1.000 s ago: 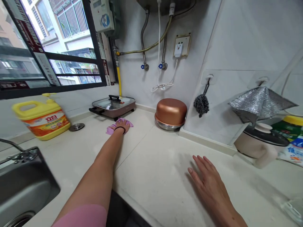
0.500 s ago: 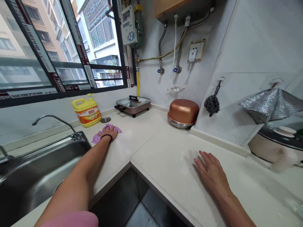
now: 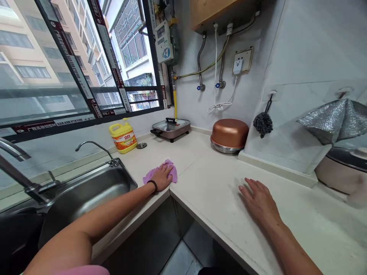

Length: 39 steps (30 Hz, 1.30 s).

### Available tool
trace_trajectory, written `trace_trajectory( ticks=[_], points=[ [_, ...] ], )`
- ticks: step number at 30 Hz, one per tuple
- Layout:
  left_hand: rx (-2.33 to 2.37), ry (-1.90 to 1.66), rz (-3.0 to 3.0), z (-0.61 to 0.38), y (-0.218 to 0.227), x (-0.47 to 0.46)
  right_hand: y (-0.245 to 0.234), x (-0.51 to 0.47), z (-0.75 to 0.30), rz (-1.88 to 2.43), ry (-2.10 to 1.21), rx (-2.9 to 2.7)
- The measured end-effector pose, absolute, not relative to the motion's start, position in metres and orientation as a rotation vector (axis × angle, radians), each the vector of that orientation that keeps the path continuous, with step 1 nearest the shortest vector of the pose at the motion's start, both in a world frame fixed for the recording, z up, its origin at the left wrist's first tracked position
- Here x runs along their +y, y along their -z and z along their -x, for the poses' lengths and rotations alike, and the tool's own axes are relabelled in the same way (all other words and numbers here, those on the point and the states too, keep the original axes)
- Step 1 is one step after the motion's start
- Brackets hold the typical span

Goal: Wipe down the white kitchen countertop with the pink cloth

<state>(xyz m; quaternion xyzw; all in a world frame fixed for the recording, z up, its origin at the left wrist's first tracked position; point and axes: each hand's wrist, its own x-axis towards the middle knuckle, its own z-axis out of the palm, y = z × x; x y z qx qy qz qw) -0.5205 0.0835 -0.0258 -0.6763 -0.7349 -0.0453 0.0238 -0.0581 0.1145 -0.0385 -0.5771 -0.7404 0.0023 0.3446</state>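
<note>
My left hand (image 3: 161,177) lies palm down on a pink-purple cleaning cloth (image 3: 149,175), pressing it against the white countertop (image 3: 197,173) close to the inner corner of the counter. A dark bead bracelet circles that wrist. The cloth's edges stick out on both sides of my fingers. Farther right, my right hand (image 3: 259,202) is held over the counter with its fingers stretched and nothing in them; whether it touches the surface is hard to tell.
At the left is a steel sink (image 3: 94,191) with taps. A yellow detergent jug (image 3: 123,138), a lidded electric pan (image 3: 172,129) and a copper-coloured pot (image 3: 231,134) stand along the back. A black scrubber (image 3: 263,124) hangs on the right wall, near a beige pot (image 3: 338,172).
My left hand has slid the cloth right and nearer, from beside the jug to the counter's inner corner. The camera view has turned slightly left. My right hand stays over the counter.
</note>
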Motion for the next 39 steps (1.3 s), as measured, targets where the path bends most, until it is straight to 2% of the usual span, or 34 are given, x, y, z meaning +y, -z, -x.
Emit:
trace_trajectory(
  ticks=[8,12,17,27,33,39],
  points=[
    [-1.858,0.190,2.573,0.456,0.014,0.143,0.045,0.117,0.050,1.518,-0.058,-1.929],
    [-2.051,0.165,2.462,0.460,0.006,0.185,0.049,0.121,0.036,1.569,-0.082,-1.923],
    [-2.447,0.208,2.052,0.522,0.001,0.211,0.049,0.124,0.028,1.588,-0.093,-1.939],
    [-2.814,0.259,1.371,0.667,0.001,0.179,0.053,0.126,0.027,1.623,-0.127,-1.956],
    [-2.846,0.265,1.233,0.679,0.005,0.166,0.051,0.126,0.028,1.619,-0.105,-1.942],
    [-2.731,0.187,1.438,0.660,0.008,0.121,0.053,0.129,0.036,1.573,-0.100,-1.956]
  ],
)
